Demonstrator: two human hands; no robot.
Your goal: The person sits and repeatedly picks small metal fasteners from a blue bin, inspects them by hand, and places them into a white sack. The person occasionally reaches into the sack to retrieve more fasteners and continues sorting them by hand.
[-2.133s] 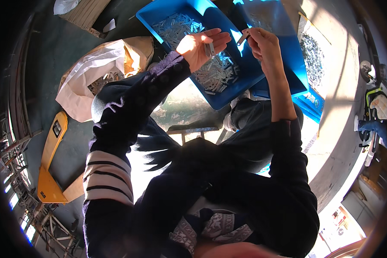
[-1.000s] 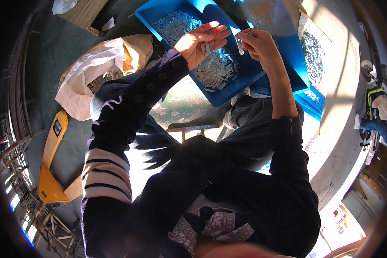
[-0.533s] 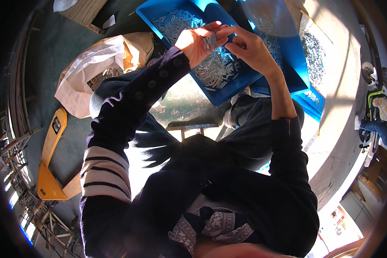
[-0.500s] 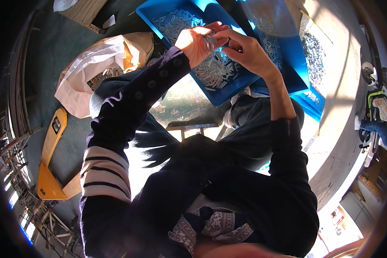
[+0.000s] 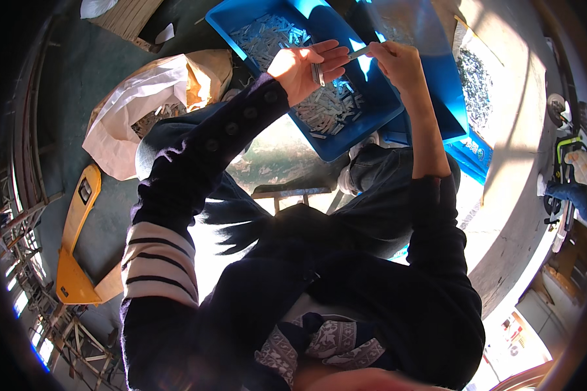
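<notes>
My left hand (image 5: 299,73) is palm up over the near blue bin, fingers stretched out. A few small metal strips (image 5: 317,74) rest upright in it, against the palm by the thumb. My right hand (image 5: 401,65) is closed in a pinch just to the right. Its fingertips hold one small flat strip (image 5: 358,53), pointing toward the left hand's fingers. Below the hands, the blue bin (image 5: 338,151) holds a heap of loose small metal strips (image 5: 329,111). What else the curled right fingers may cover is hidden.
Another blue bin (image 5: 455,111) with strips stands to the right. A paper sack (image 5: 114,124) with small pieces inside stands at the left. A yellow pallet-jack-like handle (image 5: 78,228) lies farther left. A wooden board (image 5: 127,19) is at the far left. My knees flank a low stool (image 5: 292,193).
My hands were together over a piece in the left palm. The right hand has drawn away to the right with a strip in its pinch, and the left fingers have straightened.
</notes>
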